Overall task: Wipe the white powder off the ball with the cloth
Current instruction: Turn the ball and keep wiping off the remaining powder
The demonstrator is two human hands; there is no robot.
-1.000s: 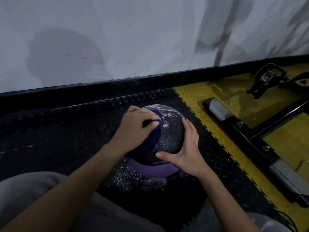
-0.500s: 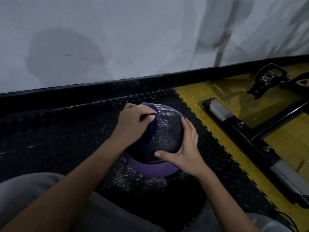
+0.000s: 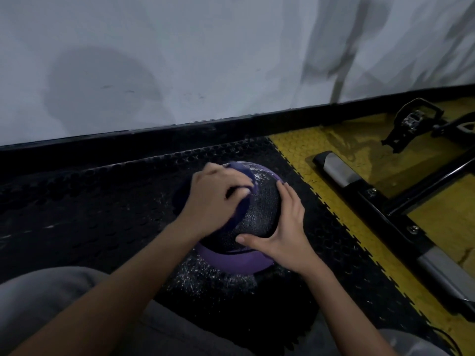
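A black studded mat [image 3: 102, 214] fills the floor below a pale wall, meeting yellow flooring [image 3: 321, 160] and a machine's metal frame [image 3: 341, 173] at 3 o'clock. At centre sits the ball [image 3: 259, 217], pebbled black with purple bands, resting on the mat just ahead of the person's knees.

The right hand [image 3: 285, 235] braces the ball's 4 o'clock flank, fingers straight and pressed together along the curve, thumb spread across the near face. The left hand [image 3: 218, 201] works at 10 o'clock, fingers curled and bunching a purple cloth [image 3: 244, 206] against the surface; motion blur means the exact grip can only be guessed.

White powder [image 3: 263, 174] speckles the crown at 12 o'clock, and more lies scattered on the mat at 6 o'clock [image 3: 205, 276].

The wipe looks part done. Doing it well likely calls for firm strokes over the crown, pressure enough to reach into the pebbling, the bracing hand turning the ball to bring up unwiped faces, and a clean fold of cloth for each pass.
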